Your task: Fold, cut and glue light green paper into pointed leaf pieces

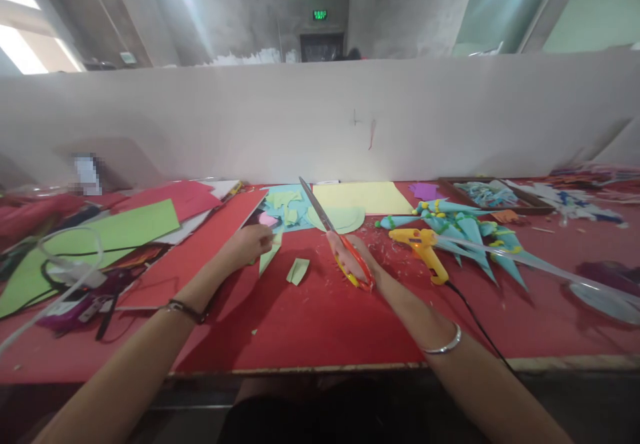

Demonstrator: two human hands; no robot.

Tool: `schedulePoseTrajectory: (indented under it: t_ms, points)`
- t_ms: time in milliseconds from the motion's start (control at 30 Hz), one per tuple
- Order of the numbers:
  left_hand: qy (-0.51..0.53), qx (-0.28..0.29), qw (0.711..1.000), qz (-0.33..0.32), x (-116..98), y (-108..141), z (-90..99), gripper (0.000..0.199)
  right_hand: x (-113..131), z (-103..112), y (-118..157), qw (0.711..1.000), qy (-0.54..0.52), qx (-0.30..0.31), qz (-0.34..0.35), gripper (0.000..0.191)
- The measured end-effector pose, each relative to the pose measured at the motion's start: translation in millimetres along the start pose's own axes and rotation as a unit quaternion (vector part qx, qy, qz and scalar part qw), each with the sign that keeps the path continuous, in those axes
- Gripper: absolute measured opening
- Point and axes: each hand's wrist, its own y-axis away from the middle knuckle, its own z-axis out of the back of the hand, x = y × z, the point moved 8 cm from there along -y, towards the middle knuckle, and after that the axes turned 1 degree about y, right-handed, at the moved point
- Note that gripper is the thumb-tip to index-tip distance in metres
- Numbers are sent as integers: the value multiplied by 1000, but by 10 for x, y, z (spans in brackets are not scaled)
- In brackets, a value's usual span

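Observation:
My right hand (353, 257) is wrapped round the handles of a pair of scissors (314, 204). The handles are red and yellow, and the long metal blades lie together, pointing up and to the left. At the left, my left hand (250, 245) has its fingers pinched at a light green piece of paper (271, 255), which hangs slanted from the fingertips. Between the two hands a small folded light green paper piece (298, 271) lies on the red table (310, 331). Behind them is a pile of light green and blue paper scraps (286, 205).
A yellow glue gun (425, 251) with a long clear stick lies at right, its black cord running off the front edge. Beyond it are blue paper cones (470, 234) and a brown tray (530, 203). A power strip (75, 304) and coloured sheets (145, 224) cover the left.

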Motion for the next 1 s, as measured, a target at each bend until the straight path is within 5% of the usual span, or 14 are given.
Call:
schedulePoseTrajectory:
  t_ms: [167, 367, 433, 500, 667, 900, 1000]
  points:
    - [-119, 67, 989, -61, -5, 90, -188, 13, -9, 11, 10, 999, -42, -1, -21, 43]
    - [-208, 17, 978, 14, -196, 114, -26, 16, 3, 1, 17, 999, -33, 11, -11, 43]
    - [-171, 20, 984, 44, -357, 180, -40, 19, 30, 8, 19, 1000, -24, 5, 1, 43]
    - [-137, 80, 984, 77, -487, 275, -185, 34, 67, 20, 15, 1000, 2, -2, 14, 43]
    - [-104, 113, 988, 14, -803, 368, -394, 41, 107, 131, -7, 988, 146, -39, 1, 41]
    - [-78, 129, 989, 11, -754, 235, -389, 18, 60, 205, -13, 943, 328, -28, -40, 49]
    - [11, 71, 997, 42, -597, 169, -192, 22, 0, 173, -20, 929, 366, -11, -50, 51]
